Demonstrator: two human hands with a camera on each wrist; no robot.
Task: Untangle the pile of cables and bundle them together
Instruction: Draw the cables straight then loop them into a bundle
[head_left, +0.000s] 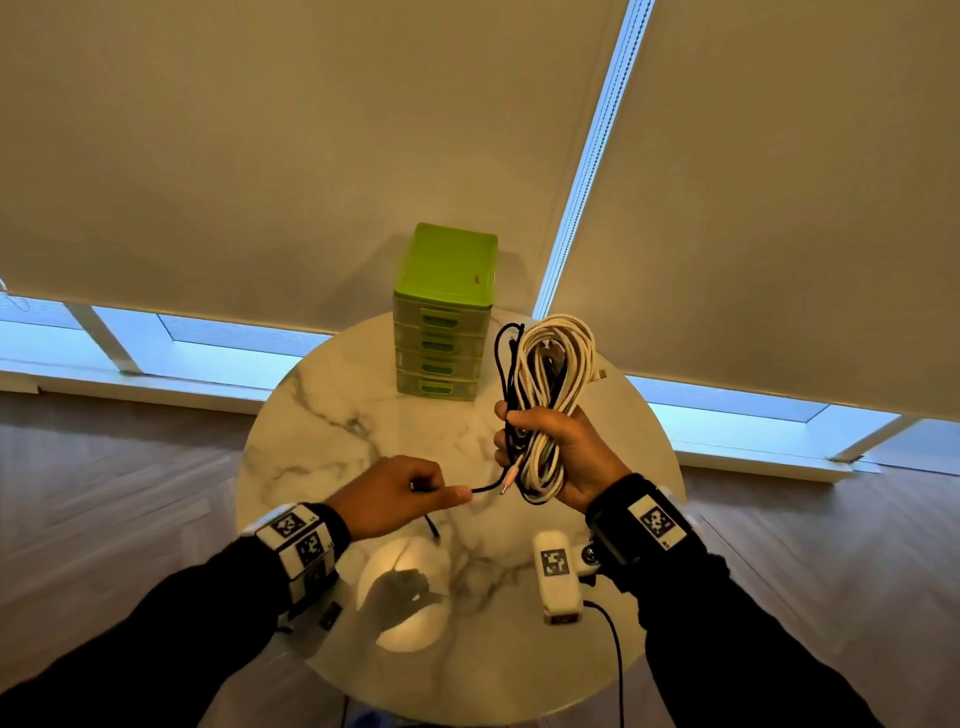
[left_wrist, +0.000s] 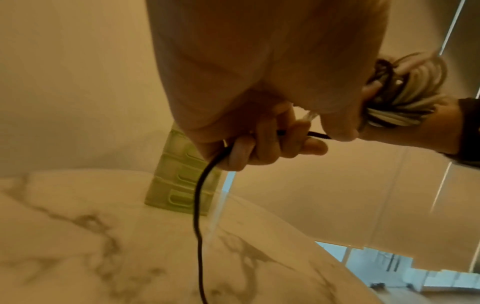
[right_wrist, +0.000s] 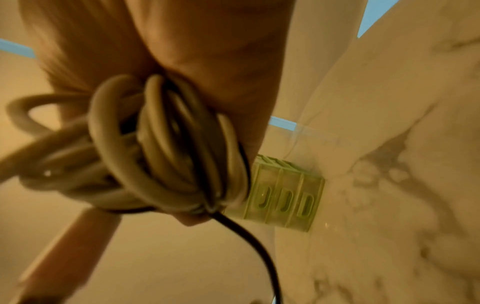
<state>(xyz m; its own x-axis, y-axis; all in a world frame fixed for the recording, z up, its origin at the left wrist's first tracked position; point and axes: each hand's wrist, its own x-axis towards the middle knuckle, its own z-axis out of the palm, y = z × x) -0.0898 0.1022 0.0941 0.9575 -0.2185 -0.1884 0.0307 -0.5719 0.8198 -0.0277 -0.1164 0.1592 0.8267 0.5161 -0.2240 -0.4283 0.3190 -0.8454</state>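
My right hand (head_left: 558, 454) grips a coiled bundle of cables (head_left: 553, 374) upright above the round marble table (head_left: 322, 415). The bundle is mostly thick white loops (right_wrist: 155, 144) with a thin black cable (head_left: 503, 358) running along its left side. My left hand (head_left: 410, 493) holds the free end of the black cable (left_wrist: 200, 205), pinched near the fingertips (left_wrist: 293, 135) just left of the bundle; a short stretch (head_left: 488, 487) runs between the two hands. The rest of that black cable hangs from the left fist toward the table. A white plug (head_left: 601, 373) sticks out at the bundle's right.
A green plastic drawer unit (head_left: 441, 317) stands at the table's far edge, behind the bundle. Near the front edge, a white dome-shaped lamp (head_left: 405, 592) glows. A white tagged device (head_left: 556, 577) with a dark cord (head_left: 615, 649) lies at the front right. Window blinds hang behind.
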